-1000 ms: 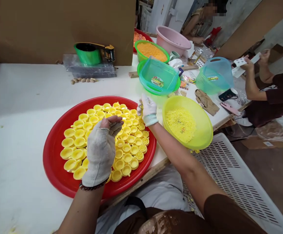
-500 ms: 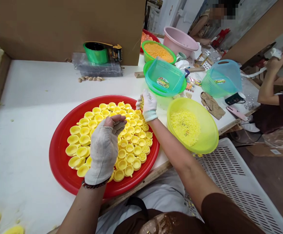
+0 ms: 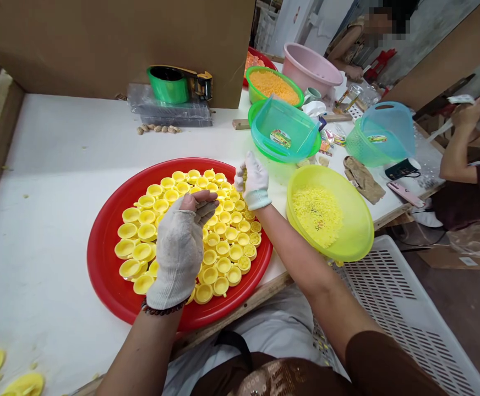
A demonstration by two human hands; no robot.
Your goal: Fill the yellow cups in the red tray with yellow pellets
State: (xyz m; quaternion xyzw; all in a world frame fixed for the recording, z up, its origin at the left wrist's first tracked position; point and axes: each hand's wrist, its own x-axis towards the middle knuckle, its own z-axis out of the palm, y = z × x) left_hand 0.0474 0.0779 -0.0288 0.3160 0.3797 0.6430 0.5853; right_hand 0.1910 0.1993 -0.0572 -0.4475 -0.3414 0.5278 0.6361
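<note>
My left hand (image 3: pixel 181 242), in a white glove with bare fingertips, hovers over the red round tray (image 3: pixel 103 286). Its fingers stretch loosely to the right, slightly curved; the palm is hidden. Small yellow plastic cups (image 3: pixel 146 232), each with a little handle, stand packed across the tray. Several cups along the right side contain yellow granules (image 3: pixel 249 251). At the tray's far right rim is my right hand (image 3: pixel 254 180), white-gloved, fingers curled around some yellow granules that show between them. Right of that arm, a yellow basin (image 3: pixel 358 220) contains a heap of similar granules (image 3: pixel 316 212).
Behind stand a teal scoop-shaped basket (image 3: pixel 279 124), a green bowl of orange granules (image 3: pixel 275 87) and a pink basin (image 3: pixel 310 69). Green tape (image 3: pixel 169 88) sits before a cardboard panel (image 3: pixel 99 44). A white perforated crate (image 3: pixel 413 324) is below right. Two other people work beyond.
The view has shifted slightly, so most things appear a little further right. Both hands keep nearly the same places over the tray; fewer granules show in my right hand.
</note>
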